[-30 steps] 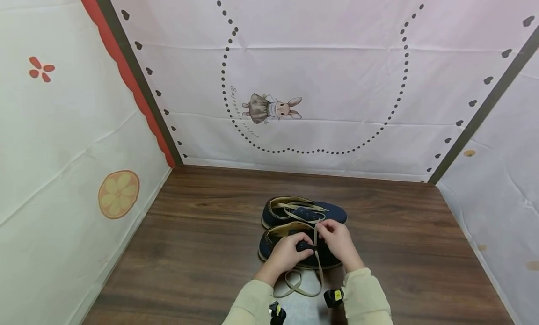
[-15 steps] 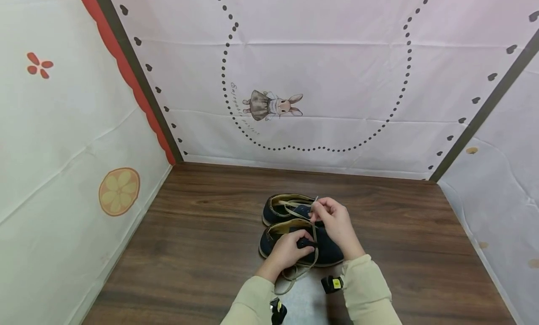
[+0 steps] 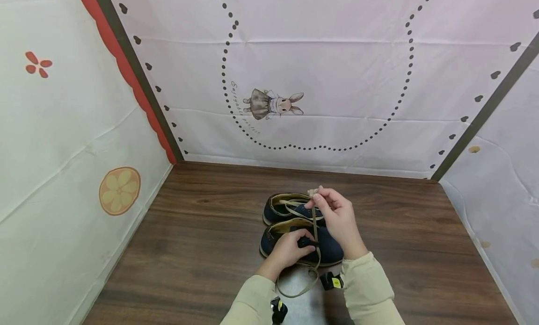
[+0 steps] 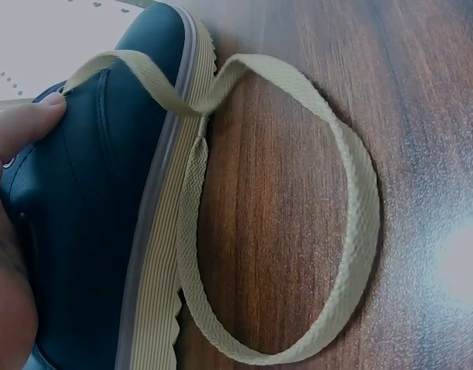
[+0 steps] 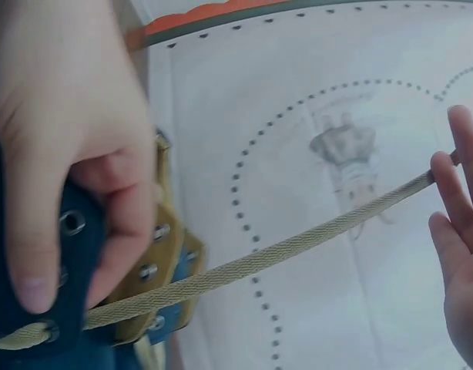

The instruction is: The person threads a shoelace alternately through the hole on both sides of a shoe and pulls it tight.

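My left hand (image 3: 288, 251) pinches the eyelet flap of the nearer navy shoe (image 3: 330, 248). Thumb and fingers lie on either side of the flap in the right wrist view. A beige flat shoelace (image 5: 298, 250) passes through an eyelet beside that thumb and runs taut to my right hand (image 3: 338, 220), whose fingers pinch it above the shoes. The lace's other part twists over the shoe's side in the left wrist view and curls into a loose loop (image 4: 363, 208) on the wood. Behind stands a second navy shoe (image 3: 271, 215) with beige laces, partly covered by the right hand.
Both shoes stand side by side on a dark wood-grain surface (image 3: 202, 245). A white printed cloth wall (image 3: 337, 96) with a rabbit figure rises behind, with side walls left and right. Bright glare lies on the wood near the wrists.
My right hand has moved up and away from the nearer shoe, drawing the lace out straight. The loose lace in front of the shoe has shifted shape. My left hand stays on the flap.
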{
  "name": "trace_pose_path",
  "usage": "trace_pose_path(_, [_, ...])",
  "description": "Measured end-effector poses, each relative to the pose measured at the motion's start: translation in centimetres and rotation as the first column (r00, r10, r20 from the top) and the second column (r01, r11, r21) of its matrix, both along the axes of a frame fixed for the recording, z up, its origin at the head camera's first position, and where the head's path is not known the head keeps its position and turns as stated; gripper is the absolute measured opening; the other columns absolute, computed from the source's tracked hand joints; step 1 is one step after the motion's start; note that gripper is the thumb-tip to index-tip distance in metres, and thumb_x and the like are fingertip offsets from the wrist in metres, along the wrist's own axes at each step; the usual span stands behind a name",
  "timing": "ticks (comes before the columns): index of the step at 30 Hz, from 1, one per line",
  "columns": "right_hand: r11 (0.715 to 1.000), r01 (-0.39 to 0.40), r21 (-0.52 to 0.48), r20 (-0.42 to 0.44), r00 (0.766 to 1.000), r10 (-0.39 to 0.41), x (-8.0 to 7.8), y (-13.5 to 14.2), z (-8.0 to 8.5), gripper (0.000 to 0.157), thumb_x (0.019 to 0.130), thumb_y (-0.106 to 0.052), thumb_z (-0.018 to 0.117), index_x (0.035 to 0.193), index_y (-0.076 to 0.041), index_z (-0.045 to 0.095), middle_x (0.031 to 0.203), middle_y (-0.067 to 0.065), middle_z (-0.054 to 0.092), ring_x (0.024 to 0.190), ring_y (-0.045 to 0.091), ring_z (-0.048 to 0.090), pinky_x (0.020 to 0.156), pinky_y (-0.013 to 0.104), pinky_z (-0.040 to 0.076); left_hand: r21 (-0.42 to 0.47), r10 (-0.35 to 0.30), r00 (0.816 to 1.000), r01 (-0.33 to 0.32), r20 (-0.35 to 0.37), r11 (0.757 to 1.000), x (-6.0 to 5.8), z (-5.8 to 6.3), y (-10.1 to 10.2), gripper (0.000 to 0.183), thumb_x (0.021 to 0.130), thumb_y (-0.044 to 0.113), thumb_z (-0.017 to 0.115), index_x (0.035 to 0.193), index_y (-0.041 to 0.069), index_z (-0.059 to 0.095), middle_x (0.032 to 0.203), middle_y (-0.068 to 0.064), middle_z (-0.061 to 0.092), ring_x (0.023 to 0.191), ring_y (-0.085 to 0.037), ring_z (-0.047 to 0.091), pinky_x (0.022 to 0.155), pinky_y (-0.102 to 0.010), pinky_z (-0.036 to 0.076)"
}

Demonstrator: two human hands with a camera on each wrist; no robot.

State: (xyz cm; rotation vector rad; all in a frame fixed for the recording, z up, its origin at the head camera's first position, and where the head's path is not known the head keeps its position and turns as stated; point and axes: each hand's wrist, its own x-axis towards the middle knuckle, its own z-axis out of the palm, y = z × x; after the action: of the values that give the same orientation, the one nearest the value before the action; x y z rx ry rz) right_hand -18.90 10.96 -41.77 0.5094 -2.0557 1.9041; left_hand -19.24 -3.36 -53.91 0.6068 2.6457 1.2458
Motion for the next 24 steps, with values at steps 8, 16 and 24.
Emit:
trace_pose_path(8, [0.993,-0.101,-0.055,-0.206,0.975,0.088,0.8,0.1,2.6,0.014,0.094,-0.001,0.050,0.095,0.011,0.057,0.079,0.001,0.068,0.107,0.017,0.057,0.106,0.036,0.026,-0.009,0.013,1.000,-0.012,0.021,1.000,0.1,0.2,0.1,0.012,0.084,0.030,0.069,0.094,0.025,0.064,0.103,0.008,0.063,0.100,-0.014,0.057,0.086,-0.037,0.044])
trace_pose_path(16, [0.996,-0.089,-0.030,-0.057,0.995,0.087,0.5,0.4,1.9,0.013,0.093,0.001,0.051,0.089,0.013,0.055,0.089,0.007,0.057,0.084,0.010,0.055,0.077,0.020,0.045,-0.001,0.015,1.000,-0.015,-0.008,1.000,0.2,0.2,0.1,0.012,0.084,0.030,0.069,0.094,0.026,0.064,0.100,0.009,0.064,0.096,-0.012,0.058,0.083,-0.034,0.045])
trace_pose_path(24, [0.940,-0.316,-0.125,0.394,0.854,0.340,0.1,2.9,-3.1,0.024,0.102,-0.016,0.034,0.085,0.000,0.039,0.079,0.008,0.063,0.077,0.018,0.062,0.079,0.033,0.048,0.018,0.014,1.000,-0.015,0.015,1.000,0.2,0.1,0.0,0.016,0.084,0.029,0.069,0.098,0.023,0.064,0.098,0.007,0.063,0.088,-0.012,0.058,0.076,-0.030,0.046])
